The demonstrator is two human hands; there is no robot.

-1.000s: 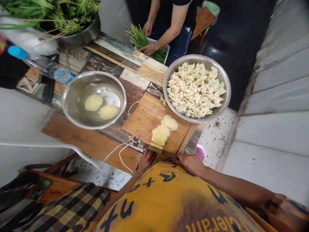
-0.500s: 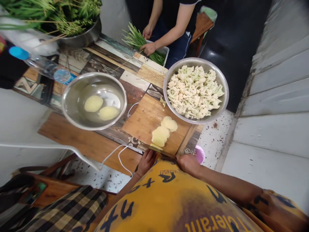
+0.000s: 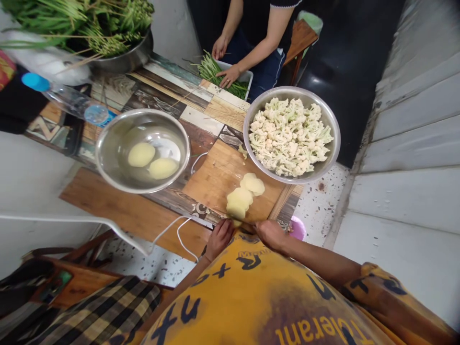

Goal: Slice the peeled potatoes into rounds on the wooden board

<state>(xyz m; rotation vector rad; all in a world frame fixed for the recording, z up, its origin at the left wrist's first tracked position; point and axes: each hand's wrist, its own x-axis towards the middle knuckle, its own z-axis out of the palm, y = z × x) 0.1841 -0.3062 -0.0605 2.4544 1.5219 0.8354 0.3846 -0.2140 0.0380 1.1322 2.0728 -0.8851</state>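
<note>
At the near edge of the wooden cutting board (image 3: 206, 179), my right hand (image 3: 271, 234) is closed in a fist around the handle of a knife, whose thin dark blade edge (image 3: 246, 221) barely shows. Just left of it, my left hand (image 3: 220, 237) has its fingers curled against a potato (image 3: 236, 223), mostly hidden by my shirt and the blade. Overlapping potato slices (image 3: 240, 199) lie on the board in front of both hands. Two whole peeled potatoes (image 3: 163, 168) sit in water in a steel bowl (image 3: 102, 165) to the left.
A steel bowl (image 3: 337, 143) of cauliflower florets (image 3: 291, 136) overlaps the board's far right corner. Across the table, a person's hands (image 3: 230, 75) handle long green stalks (image 3: 212, 69) over a white container. A plastic bottle (image 3: 68, 100), greens basin (image 3: 140, 52) and white cable (image 3: 108, 220) are left.
My right hand has shifted left with the knife, closer to my left hand. The other person has lowered the green stalks into the container, and one of their hands has spread its fingers.
</note>
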